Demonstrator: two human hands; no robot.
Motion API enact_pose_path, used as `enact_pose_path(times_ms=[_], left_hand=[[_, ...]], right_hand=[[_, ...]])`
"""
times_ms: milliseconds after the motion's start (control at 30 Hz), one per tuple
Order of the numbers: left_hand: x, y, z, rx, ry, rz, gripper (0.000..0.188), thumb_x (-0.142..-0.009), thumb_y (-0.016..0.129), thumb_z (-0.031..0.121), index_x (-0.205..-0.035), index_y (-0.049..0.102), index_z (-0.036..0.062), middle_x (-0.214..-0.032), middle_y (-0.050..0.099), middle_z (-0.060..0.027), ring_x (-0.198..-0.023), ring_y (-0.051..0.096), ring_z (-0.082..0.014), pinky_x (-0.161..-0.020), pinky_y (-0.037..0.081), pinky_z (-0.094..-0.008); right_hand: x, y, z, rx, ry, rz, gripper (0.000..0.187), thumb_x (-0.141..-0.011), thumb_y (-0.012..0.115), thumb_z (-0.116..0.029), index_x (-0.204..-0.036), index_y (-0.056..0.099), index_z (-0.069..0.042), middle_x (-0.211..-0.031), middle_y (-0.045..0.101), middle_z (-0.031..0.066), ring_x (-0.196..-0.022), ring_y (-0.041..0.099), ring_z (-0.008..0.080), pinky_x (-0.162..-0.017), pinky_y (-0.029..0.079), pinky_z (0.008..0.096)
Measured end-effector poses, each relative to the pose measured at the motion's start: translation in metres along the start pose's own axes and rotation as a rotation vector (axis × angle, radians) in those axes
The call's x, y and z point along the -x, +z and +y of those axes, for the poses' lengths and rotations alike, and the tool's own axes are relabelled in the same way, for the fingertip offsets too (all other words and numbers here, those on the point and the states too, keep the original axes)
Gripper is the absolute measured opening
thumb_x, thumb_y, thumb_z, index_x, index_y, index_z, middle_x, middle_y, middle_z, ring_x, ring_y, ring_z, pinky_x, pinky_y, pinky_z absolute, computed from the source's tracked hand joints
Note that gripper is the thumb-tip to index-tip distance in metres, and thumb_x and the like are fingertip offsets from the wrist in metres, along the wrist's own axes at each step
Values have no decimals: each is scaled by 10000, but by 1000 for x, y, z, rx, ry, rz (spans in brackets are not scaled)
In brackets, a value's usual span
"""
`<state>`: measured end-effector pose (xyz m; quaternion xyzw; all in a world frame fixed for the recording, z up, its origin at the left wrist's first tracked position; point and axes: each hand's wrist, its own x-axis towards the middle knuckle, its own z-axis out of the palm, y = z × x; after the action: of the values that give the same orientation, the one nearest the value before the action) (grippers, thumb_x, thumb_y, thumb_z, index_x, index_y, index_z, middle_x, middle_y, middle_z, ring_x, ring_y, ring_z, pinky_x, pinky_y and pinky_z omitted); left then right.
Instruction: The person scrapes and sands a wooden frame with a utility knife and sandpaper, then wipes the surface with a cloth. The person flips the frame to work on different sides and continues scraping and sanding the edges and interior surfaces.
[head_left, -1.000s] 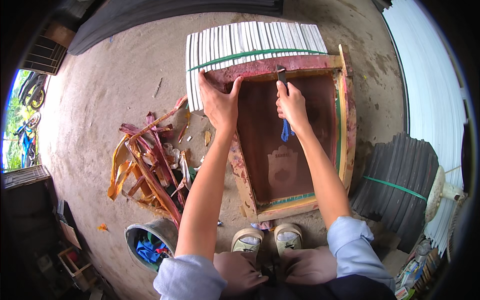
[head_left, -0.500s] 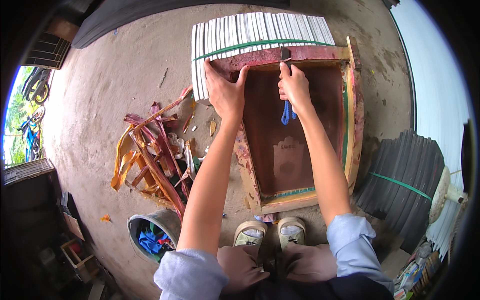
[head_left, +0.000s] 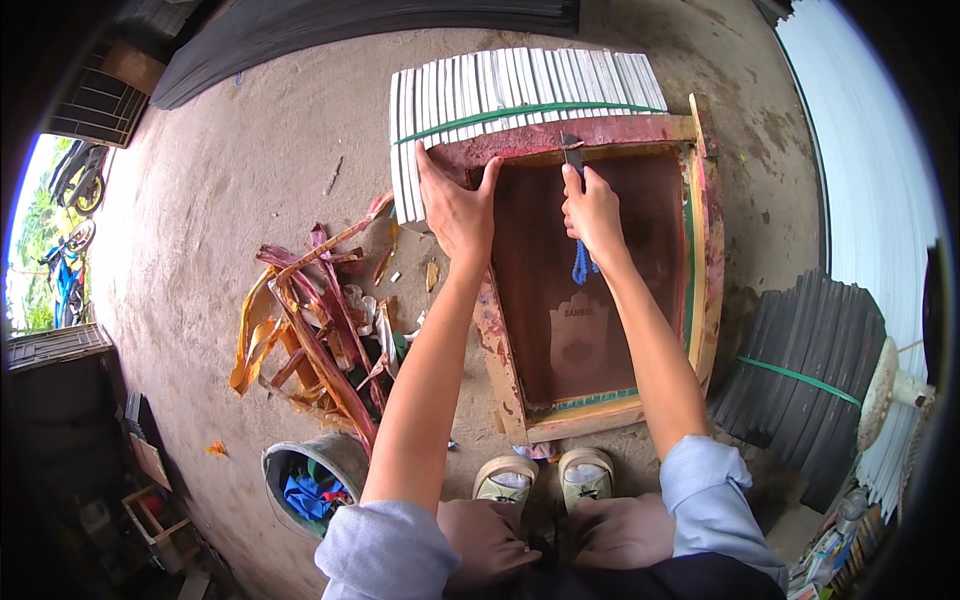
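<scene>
A wooden screen-printing frame (head_left: 517,416) with dark brown mesh (head_left: 540,345) lies in front of my feet, its far rail leaning on a bundle of white strips (head_left: 530,80). My left hand (head_left: 455,210) is spread over the far left corner, thumb and fingers apart, pressing on the reddish rail (head_left: 620,128). In my right hand (head_left: 592,212) is a dark flat-bladed scraper (head_left: 573,155), with a blue cord (head_left: 580,262) hanging below. Its blade tip meets the rail's inner edge. Its handle is mostly hidden by my fingers.
Peeled strips of reddish and brown tape (head_left: 320,320) lie heaped on the concrete floor to the left. A grey bucket (head_left: 345,455) holding coloured cloth stands nearer me. To the right is a bundle of dark strips (head_left: 800,350) tied with green band, beside a pale stool-like object (head_left: 880,395).
My right hand has drawn the scraper slightly toward me, from the rail's face to its inner edge. The left hand stays on the corner. The whole view has shifted a little.
</scene>
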<state>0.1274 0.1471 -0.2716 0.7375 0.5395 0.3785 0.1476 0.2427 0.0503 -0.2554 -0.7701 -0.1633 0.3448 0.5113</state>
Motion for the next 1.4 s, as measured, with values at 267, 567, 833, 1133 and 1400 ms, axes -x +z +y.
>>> enact_pose_path(times_ms=[267, 567, 833, 1133, 1400], left_hand=[[-3, 0, -3, -34, -39, -22, 1063, -722, 762, 502, -1451, 196, -27, -1300, 496, -270, -1172, 505, -394, -956, 439, -428], [-3, 0, -3, 50, -75, -73, 1018, -747, 747, 491, -1456, 206, 1, -1327, 478, -276, -1213, 481, -406, -988, 412, -443], [-2, -1, 3, 91, -81, -79, 1030, -718, 768, 483, -1433, 238, -37, -1329, 476, -255, -1207, 476, -385, -986, 416, -427], [-1, -5, -6, 425, -145, 44, 507, -994, 431, 278, -1427, 267, 70, -1174, 586, -300, -1041, 601, -437, -867, 467, -494], [-1, -6, -11, 583, -236, 99, 341, -1019, 334, 229, -1301, 389, 45, -1034, 648, -268, -925, 629, -451, -777, 485, -463]], right_hand=[[0, 13, 5, 36, -102, 46, 356, -976, 511, -349, -765, 437, -71, -506, 395, -18, -374, 372, 62, -340, 302, 248], [-17, 39, -6, -56, -108, -11, 357, -977, 516, -357, -804, 440, -55, -526, 391, -18, -387, 363, 62, -351, 287, 231], [-27, -34, -33, -22, -167, 90, 292, -948, 556, -333, -898, 481, -55, -595, 458, 9, -482, 484, 118, -450, 402, 262], [-35, 32, -75, 1074, -723, 314, 824, -638, 804, -534, -1133, 466, 31, -1096, 500, 204, -1027, 572, 361, -719, 582, 436], [-46, -24, -63, 667, -627, 439, 319, -915, 593, -243, -1063, 460, 6, -995, 589, 205, -875, 615, 387, -739, 497, 468]])
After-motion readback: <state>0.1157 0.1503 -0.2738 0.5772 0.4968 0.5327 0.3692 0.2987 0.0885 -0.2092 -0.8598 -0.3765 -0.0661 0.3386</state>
